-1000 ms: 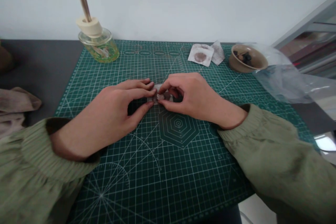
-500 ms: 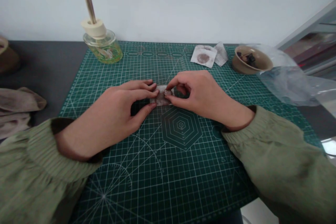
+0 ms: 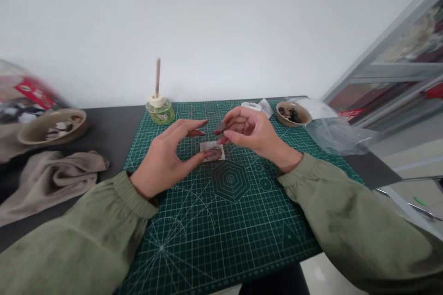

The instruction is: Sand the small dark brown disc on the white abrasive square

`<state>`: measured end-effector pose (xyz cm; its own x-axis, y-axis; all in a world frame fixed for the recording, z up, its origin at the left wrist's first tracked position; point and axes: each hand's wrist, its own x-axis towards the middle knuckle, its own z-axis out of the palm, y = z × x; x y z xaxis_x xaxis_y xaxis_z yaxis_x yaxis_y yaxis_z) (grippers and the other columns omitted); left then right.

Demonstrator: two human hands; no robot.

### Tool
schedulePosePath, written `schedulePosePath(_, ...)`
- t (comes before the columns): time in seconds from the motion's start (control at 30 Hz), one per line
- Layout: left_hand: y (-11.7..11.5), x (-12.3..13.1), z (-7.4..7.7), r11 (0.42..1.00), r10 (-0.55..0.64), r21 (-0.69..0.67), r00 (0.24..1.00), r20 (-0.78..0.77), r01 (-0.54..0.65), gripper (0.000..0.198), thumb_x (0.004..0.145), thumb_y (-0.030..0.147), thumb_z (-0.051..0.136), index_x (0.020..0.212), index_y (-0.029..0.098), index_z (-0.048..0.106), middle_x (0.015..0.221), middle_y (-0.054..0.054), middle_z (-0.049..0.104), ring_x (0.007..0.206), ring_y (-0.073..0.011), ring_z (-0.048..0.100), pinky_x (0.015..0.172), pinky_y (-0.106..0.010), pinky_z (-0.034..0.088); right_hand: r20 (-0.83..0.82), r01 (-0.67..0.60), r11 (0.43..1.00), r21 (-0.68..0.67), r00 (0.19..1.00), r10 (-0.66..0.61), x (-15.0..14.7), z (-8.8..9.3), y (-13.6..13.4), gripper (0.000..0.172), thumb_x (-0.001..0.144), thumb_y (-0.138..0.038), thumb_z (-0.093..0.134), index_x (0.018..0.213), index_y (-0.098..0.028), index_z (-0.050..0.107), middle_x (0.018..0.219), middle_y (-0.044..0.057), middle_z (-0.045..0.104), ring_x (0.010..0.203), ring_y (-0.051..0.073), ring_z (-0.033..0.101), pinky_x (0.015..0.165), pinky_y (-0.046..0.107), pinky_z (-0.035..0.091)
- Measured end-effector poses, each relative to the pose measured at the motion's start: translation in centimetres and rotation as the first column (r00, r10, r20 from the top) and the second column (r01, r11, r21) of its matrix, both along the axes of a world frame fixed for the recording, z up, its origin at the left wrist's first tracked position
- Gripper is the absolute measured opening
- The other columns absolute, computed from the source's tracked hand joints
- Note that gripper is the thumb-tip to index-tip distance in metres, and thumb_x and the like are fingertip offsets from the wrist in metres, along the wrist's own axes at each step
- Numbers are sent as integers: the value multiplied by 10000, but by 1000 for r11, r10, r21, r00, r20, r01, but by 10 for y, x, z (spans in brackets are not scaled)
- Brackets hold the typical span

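A small white paper square with a brownish stain (image 3: 212, 151) lies on the green cutting mat (image 3: 221, 214), just below my hands. My right hand (image 3: 249, 131) pinches a small dark brown piece (image 3: 220, 127) between its thumb and fingers, above the paper. My left hand (image 3: 167, 161) holds nothing. Its fingers are spread, and its thumb tip comes close to the paper's left edge, though I cannot tell whether they touch.
A glass reed diffuser (image 3: 159, 110) stands at the mat's far edge. Behind my right hand lie white paper pieces (image 3: 256, 107), a ceramic bowl of dark pieces (image 3: 290, 113) and a clear plastic bag (image 3: 334, 133). Left of the mat are a second bowl (image 3: 51, 128) and beige cloth (image 3: 48, 184).
The view has tilted up and pulled back. My hands have parted, and the dark piece has come up off the paper in my right hand. The paper now lies uncovered on the mat.
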<state>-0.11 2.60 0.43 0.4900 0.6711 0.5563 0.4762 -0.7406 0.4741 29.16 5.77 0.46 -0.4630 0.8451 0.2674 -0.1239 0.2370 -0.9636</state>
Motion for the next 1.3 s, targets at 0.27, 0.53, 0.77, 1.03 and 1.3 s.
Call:
schedulePosePath(0.27, 0, 13, 1, 989, -132, 94, 974, 182, 116, 195, 1228, 428, 908, 1311, 253, 884, 1158, -67, 937, 976, -226, 916, 917, -363, 792, -60, -136, 989, 57, 988, 139, -3, -12, -6, 517, 873, -252, 1180, 1197, -235, 778, 1099, 54, 980, 1019, 221, 987, 947, 306, 792)
schedulePosePath(0.53, -8, 13, -13, 986, -166, 56, 949, 269, 157, 169, 1147, 204, 982, 1300, 240, 920, 1202, -55, 928, 937, -164, 898, 848, -258, 798, -36, -189, 975, 115, 980, 194, -5, -15, -20, 367, 971, -72, 1011, 1229, -216, 792, 1119, 55, 989, 1001, 183, 973, 941, 267, 777)
schedulePosePath(0.77, -19, 9, -5, 987, -128, 121, 972, 199, 105, 111, 1172, 218, 970, 1253, 249, 900, 1203, -40, 957, 988, -185, 925, 897, -301, 816, -68, -176, 977, 119, 980, 185, -6, -13, -32, 513, 941, 27, 1021, 1321, -226, 786, 1172, 21, 977, 1050, 154, 969, 982, 227, 773)
schedulePosePath(1.03, -21, 3, -6, 980, -101, 177, 992, 78, 86, 121, 1203, 265, 951, 1313, 266, 902, 1265, -24, 972, 1040, -174, 943, 963, -290, 807, -105, -160, 984, -75, 983, 152, -16, -8, -40, 418, 1020, -101, 1088, 1258, -214, 763, 1051, -36, 897, 871, 124, 928, 844, 209, 767)
schedulePosePath(1.3, -21, 0, -5, 983, -77, 170, 997, 30, 70, 121, 1220, 291, 928, 1337, 317, 911, 1286, -18, 976, 1032, -202, 953, 962, -342, 832, -5, -161, 986, -35, 987, 161, -13, -6, -38, 611, 957, -60, 1107, 1399, -218, 717, 1089, -40, 861, 867, 122, 873, 797, 218, 730)
